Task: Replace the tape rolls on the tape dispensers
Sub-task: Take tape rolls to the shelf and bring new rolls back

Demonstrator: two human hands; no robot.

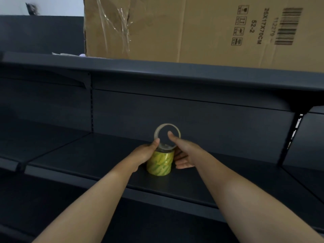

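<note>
A stack of tape rolls in yellow-green wrapping (159, 163) stands on the dark shelf (87, 155). My left hand (146, 153) grips the stack's left side, thumb up at its top. A single clear tape roll (167, 135) is tilted upright above the stack. My right hand (182, 151) holds this roll, with the thumb across its opening and the fingers behind and below it. No tape dispenser is visible.
An upper shelf (175, 74) overhangs the work spot. A large cardboard box (192, 28) with torn clear tape sits on it. Shelf brackets stand at the left (91, 102) and right (294, 130). Neighbouring shelf sections lie on both sides.
</note>
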